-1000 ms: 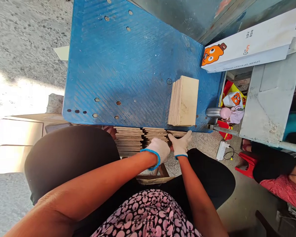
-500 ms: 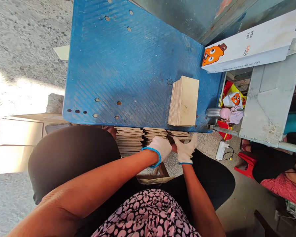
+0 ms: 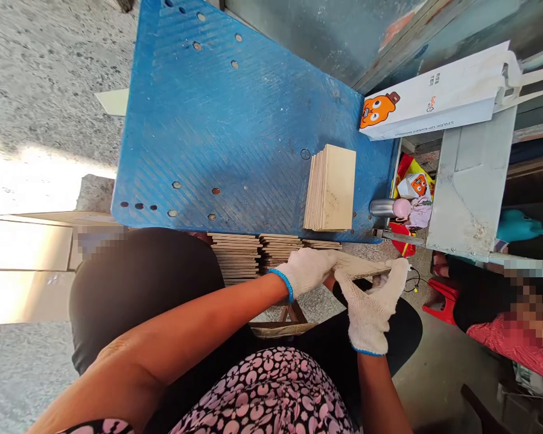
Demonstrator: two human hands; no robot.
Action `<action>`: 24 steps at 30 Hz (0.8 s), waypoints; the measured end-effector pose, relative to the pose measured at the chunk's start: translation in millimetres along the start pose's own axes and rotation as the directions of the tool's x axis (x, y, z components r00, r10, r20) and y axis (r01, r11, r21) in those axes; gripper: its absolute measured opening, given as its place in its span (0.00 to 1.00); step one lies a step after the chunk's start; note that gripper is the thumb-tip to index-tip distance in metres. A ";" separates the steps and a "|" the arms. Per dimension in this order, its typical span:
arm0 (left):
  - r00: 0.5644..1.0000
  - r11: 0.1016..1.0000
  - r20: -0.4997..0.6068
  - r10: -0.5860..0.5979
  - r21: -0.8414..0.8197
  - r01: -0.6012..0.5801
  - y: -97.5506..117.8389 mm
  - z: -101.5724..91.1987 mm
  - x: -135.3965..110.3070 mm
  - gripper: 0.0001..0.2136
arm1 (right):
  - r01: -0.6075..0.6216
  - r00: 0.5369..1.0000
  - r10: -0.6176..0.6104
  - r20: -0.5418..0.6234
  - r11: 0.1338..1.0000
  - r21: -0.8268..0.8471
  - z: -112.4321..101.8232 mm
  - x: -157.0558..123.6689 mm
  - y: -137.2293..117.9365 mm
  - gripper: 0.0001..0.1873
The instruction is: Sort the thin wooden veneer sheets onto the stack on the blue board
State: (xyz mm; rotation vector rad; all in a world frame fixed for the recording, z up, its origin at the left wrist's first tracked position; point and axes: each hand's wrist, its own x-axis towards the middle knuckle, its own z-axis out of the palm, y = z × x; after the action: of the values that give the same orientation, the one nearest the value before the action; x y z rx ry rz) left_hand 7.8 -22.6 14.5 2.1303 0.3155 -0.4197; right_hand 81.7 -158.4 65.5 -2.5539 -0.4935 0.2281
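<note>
Both my hands wear white knit gloves with blue cuffs. My left hand point(image 3: 305, 270) and my right hand point(image 3: 373, 301) together grip a thin pale wooden board point(image 3: 359, 267), lifted off the low stacks and held nearly flat above my knees. Below the blue table's near edge stand stacks of thin wooden boards point(image 3: 253, 253). On the blue table point(image 3: 235, 126) a neat pile of pale boards point(image 3: 330, 188) lies near the right corner, just beyond my hands.
A white carton with an orange cartoon face point(image 3: 434, 96) lies at the table's far right. A steel flask point(image 3: 382, 207), snack packets, a white power strip point(image 3: 409, 280) and a red stool point(image 3: 443, 298) sit to the right, where another person's leg shows. Cardboard sheets point(image 3: 27, 265) lie left.
My right hand has pulled back and to the right from the low stacks, and a thin board now sits lifted between both hands. The view tilted slightly.
</note>
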 end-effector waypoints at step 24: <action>0.958 0.929 -0.248 -0.144 -0.366 0.045 -16.1 -35.2 -1.9 0.20 | 0.126 0.985 -0.098 0.142 0.971 -0.202 64.4 24.8 4.5 0.62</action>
State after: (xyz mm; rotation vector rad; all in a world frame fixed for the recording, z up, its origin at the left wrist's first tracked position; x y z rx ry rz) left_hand 6.3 15.4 21.9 1.8145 0.6086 -0.1085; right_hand 89.5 -122.4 6.9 -2.7163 -0.7459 0.3191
